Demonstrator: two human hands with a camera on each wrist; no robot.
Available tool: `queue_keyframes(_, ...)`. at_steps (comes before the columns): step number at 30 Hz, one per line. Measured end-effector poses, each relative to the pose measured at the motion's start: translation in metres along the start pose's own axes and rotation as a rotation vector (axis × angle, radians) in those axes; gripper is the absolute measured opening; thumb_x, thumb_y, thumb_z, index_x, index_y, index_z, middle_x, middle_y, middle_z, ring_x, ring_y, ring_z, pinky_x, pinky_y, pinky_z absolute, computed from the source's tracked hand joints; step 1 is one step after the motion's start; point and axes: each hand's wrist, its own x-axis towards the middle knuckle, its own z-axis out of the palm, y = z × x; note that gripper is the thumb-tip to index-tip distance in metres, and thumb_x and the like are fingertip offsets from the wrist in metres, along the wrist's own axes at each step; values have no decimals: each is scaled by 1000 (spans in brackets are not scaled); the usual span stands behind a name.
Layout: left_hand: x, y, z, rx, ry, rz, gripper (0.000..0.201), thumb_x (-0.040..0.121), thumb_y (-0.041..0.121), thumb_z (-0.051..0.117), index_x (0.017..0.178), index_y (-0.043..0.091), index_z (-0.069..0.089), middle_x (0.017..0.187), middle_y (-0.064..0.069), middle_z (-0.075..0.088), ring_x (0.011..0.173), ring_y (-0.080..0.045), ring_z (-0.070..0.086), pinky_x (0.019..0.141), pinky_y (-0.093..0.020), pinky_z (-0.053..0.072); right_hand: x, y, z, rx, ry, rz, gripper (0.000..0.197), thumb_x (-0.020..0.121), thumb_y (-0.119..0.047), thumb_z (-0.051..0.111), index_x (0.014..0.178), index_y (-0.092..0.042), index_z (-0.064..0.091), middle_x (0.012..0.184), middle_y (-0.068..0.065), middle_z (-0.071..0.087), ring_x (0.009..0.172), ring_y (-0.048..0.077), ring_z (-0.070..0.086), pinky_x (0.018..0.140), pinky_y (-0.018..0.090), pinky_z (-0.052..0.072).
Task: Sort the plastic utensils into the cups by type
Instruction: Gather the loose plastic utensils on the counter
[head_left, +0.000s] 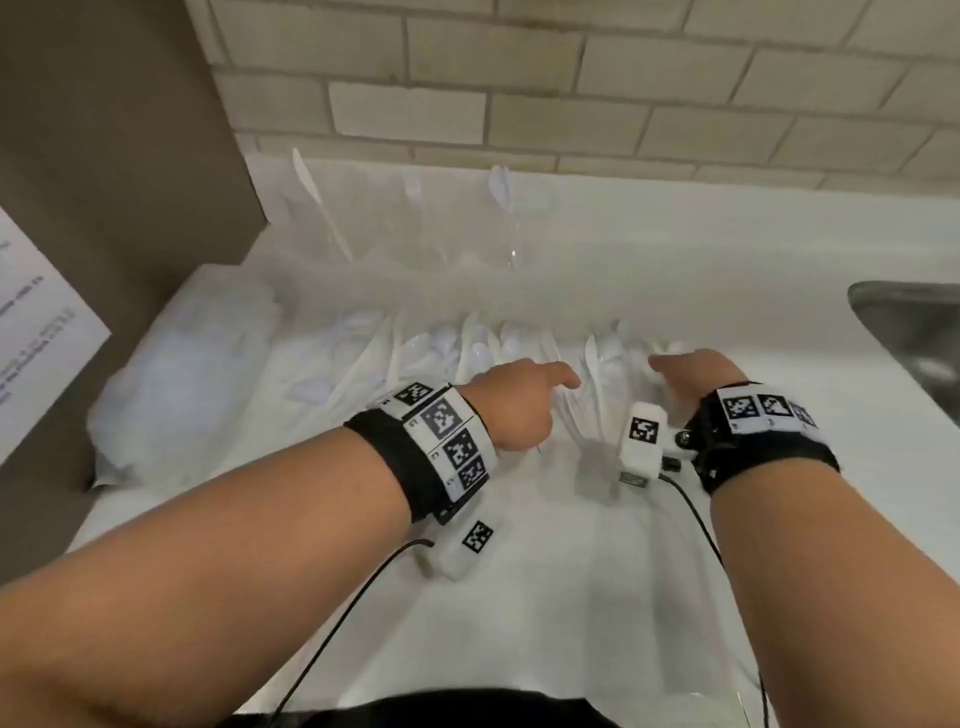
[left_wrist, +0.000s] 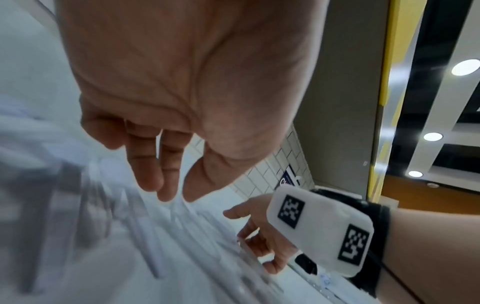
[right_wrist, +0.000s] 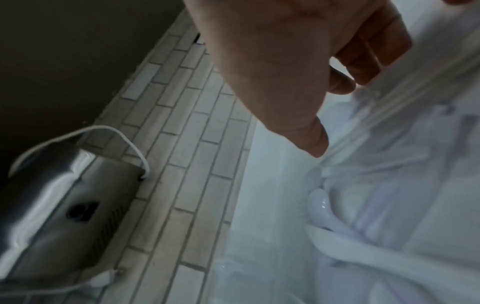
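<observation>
A heap of white plastic utensils (head_left: 415, 364) lies spread across the white counter (head_left: 571, 597). Spoons (right_wrist: 319, 203) show in the right wrist view. Clear cups (head_left: 511, 244) stand behind the heap by the wall; one holds a knife (head_left: 311, 192), another a spoon (head_left: 501, 187). My left hand (head_left: 524, 395) hovers over the middle of the heap, its fingers (left_wrist: 148, 170) straight and pointing down, with nothing between them and the thumb. My right hand (head_left: 691, 374) is over the heap's right end, fingers (right_wrist: 363, 61) loosely bent and touching utensils, the thumb held apart from them.
A crumpled clear plastic bag (head_left: 182, 374) lies at the left against a brown panel (head_left: 104, 156) with a paper sheet (head_left: 36, 322) on it. A steel sink (head_left: 914, 332) is at the right edge. A metal wall unit (right_wrist: 64, 195) with a white cable hangs on the tiled wall.
</observation>
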Motion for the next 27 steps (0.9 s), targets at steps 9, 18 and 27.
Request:
queue_keyframes(9,34,0,-6,210,-103,-73,64,84,-1,43,141,28,38,136,-4,48,123,-30,44,100,-43,40,-18,-41,9,-80,-170,-147,65,83,-64,55,112,-6,58,93,9,63,84,27,61,72,35,49)
queue_keyframes(18,34,-11,-22,-30,-133,-31,55,87,-8,36,135,14,51,139,-4,52,126,-19,49,96,-23,39,-26,-70,21,-436,-257,-209,60,59,-44,83,101,-6,62,92,7,66,86,25,64,77,32,53)
queue_keyframes(27,40,-14,-18,-71,-180,-43,65,84,-11,47,144,10,32,142,-8,49,125,-25,51,100,-38,45,-28,-74,56,-498,51,-219,53,89,-32,57,131,-3,40,128,14,49,121,31,47,92,39,41)
